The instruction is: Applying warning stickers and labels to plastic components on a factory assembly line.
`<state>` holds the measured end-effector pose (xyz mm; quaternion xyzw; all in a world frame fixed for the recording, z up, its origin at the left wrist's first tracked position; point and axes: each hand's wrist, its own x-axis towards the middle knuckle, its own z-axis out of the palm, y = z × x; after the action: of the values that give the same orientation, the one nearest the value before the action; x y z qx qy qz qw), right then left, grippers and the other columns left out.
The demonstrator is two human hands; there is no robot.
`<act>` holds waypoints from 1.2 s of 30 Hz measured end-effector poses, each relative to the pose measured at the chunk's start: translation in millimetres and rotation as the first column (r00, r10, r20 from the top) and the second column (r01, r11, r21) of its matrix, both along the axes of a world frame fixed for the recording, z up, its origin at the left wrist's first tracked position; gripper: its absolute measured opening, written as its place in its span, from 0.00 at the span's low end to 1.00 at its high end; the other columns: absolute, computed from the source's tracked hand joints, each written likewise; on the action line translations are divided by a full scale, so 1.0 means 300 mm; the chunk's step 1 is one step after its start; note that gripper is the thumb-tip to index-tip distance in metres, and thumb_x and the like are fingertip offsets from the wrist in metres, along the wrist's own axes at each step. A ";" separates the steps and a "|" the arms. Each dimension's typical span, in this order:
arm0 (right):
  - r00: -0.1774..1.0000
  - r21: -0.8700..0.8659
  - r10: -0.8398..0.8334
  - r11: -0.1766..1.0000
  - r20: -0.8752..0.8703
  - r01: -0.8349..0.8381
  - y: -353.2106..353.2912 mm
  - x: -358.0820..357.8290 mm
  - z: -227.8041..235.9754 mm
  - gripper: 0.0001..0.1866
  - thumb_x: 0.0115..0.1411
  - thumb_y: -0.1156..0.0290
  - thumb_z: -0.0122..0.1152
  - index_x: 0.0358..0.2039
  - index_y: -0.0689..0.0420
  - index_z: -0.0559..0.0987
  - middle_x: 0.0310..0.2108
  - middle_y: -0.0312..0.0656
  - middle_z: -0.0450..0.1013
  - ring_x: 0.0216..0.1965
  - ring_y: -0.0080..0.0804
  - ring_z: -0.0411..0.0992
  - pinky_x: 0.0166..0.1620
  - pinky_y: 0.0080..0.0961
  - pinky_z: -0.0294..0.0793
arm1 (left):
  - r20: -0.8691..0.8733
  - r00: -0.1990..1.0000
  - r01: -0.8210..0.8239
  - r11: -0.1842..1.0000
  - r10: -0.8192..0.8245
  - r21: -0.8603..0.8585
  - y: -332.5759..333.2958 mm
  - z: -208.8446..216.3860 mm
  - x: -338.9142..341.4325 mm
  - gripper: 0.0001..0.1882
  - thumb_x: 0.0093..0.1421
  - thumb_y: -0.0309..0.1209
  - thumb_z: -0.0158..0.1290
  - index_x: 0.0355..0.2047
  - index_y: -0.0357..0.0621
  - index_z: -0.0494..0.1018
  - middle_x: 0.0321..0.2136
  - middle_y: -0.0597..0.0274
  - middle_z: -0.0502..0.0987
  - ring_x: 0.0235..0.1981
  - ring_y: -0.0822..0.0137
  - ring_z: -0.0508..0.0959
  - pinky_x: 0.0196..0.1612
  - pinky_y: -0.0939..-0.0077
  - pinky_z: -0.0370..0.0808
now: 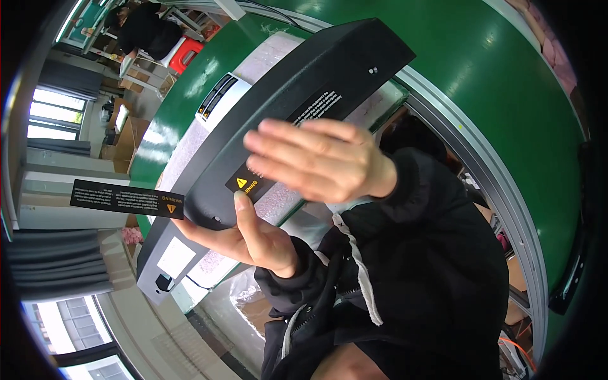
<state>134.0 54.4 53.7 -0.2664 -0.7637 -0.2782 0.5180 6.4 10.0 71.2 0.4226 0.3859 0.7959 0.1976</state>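
Observation:
A long black housing (278,95) lies slantwise in front of me. On its face is a black label with a yellow triangle (239,182), partly covered by my right hand (316,158). That hand is open and flat, its fingers stretched to the left and a little blurred; whether it touches the label I cannot tell. My left hand (253,240) has its thumb up by the label's lower edge. From its outstretched index fingertip a second black label strip (126,199) sticks out to the left, with small print and an orange triangle.
A white foam pad (269,54) lies under the housing on the green table (506,95). A white sheet of black labels (221,101) rests behind the housing. A metal rail (472,149) edges the table at right. A person (149,31) sits at the far left.

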 end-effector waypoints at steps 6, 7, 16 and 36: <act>0.920 -0.067 -0.384 0.923 -0.077 0.379 0.046 0.238 -0.009 0.24 0.67 0.62 0.34 0.49 0.62 0.76 0.49 0.45 0.74 0.52 0.36 0.71 0.58 0.30 0.60 | -0.120 0.988 -0.102 0.994 0.097 -0.039 0.010 0.017 0.016 0.41 0.53 0.19 0.48 0.65 0.38 0.42 0.60 0.44 0.54 0.57 0.57 0.64 0.59 0.63 0.60; 0.899 -0.073 -0.428 0.903 -0.095 0.423 0.058 0.268 -0.005 0.25 0.67 0.61 0.32 0.51 0.64 0.74 0.49 0.46 0.74 0.52 0.36 0.72 0.57 0.30 0.60 | -0.096 0.986 -0.138 0.990 0.135 -0.018 0.014 0.019 0.025 0.39 0.55 0.20 0.48 0.65 0.41 0.43 0.59 0.47 0.56 0.54 0.60 0.66 0.57 0.67 0.63; 0.713 -0.368 0.071 0.818 -0.698 -0.441 0.139 0.323 -0.073 0.34 0.65 0.49 0.34 0.58 0.68 0.64 0.56 0.47 0.66 0.53 0.34 0.67 0.58 0.31 0.59 | 0.285 0.948 -0.160 0.986 0.141 0.046 0.032 0.068 0.112 0.37 0.58 0.15 0.48 0.65 0.48 0.46 0.56 0.56 0.61 0.49 0.68 0.70 0.52 0.73 0.68; 0.678 -0.665 -0.204 0.519 -0.706 -0.536 -0.072 0.698 0.134 0.30 0.65 0.47 0.38 0.34 0.65 0.73 0.25 0.43 0.71 0.34 0.35 0.71 0.46 0.31 0.67 | -0.300 0.443 0.896 0.407 -0.845 0.177 0.102 0.187 0.366 0.42 0.60 0.22 0.50 0.67 0.43 0.37 0.61 0.46 0.57 0.60 0.60 0.63 0.61 0.67 0.59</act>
<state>343.5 32.8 94.0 -0.4825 -0.5575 0.3062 0.6022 116.3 40.5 127.2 0.6498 -0.0070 0.5874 0.4824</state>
